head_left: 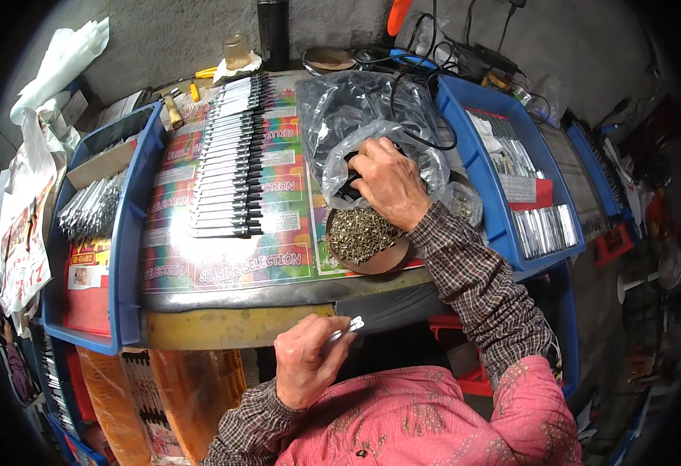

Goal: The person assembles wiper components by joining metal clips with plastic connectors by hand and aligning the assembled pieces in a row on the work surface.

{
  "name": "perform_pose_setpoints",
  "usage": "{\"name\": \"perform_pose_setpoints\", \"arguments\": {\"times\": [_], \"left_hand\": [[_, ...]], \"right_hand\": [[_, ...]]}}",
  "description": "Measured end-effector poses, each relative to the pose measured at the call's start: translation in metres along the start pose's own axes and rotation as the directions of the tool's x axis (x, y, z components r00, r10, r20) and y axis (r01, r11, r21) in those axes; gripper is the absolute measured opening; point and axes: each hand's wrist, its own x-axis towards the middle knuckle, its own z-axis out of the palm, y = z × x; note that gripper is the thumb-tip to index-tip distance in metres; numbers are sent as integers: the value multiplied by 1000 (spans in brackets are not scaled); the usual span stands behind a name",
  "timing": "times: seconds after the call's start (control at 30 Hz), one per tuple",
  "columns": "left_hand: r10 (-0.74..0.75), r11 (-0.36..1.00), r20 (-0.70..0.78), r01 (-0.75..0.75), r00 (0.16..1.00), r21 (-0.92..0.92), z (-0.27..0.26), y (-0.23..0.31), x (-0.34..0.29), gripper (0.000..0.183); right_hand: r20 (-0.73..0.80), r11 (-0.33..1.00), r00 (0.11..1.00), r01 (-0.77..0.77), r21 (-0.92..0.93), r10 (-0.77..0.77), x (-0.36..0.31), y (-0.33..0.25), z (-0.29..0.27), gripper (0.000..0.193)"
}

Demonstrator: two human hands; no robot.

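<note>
My left hand (309,361) is closed around a slim silver-white metal piece (347,329), whose end pokes out past the fingertips just in front of the table edge. Over the table, my right hand (391,182) dips its bent fingers into the mouth of a clear plastic bag (430,165) with black parts (346,189) inside. What those fingers pinch, if anything, is hidden. Below that hand sits a round dish (378,264) heaped with small brass-coloured metal parts (362,235). A long row of slim silver pieces with black ends (228,175) lies to the left.
Blue trays holding silver pieces flank the work area, one at left (128,256) and one at right (503,245). A larger clear bag (333,105) lies behind the dish. Black cables (434,144) cross the back right. A glass jar (236,53) stands by the wall.
</note>
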Motion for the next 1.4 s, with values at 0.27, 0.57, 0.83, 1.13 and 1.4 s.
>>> {"name": "perform_pose_setpoints", "arguments": {"times": [0.27, 0.57, 0.83, 1.13, 1.4], "left_hand": [[0, 1000, 13, 0, 1000, 21, -2, 2, 1, 17], [-2, 999, -6, 2, 1000, 35, -2, 5, -5, 16], [-44, 999, 31, 44, 999, -16, -6, 13, -5, 14], [-21, 998, 72, 24, 997, -52, 3, 16, -16, 15], [-1, 999, 102, 5, 995, -48, 10, 22, -22, 17]], "right_hand": [[53, 993, 993, -101, -68, 105, -6, 11, -1, 17], [-124, 996, 991, -36, 80, 45, -27, -4, -31, 17], [66, 719, 979, -188, 670, 194, -91, -64, -72, 18], [266, 347, 920, -359, 867, 287, -145, -99, -78, 20], [233, 375, 941, -313, 873, 245, -156, -100, -77, 24]]}}
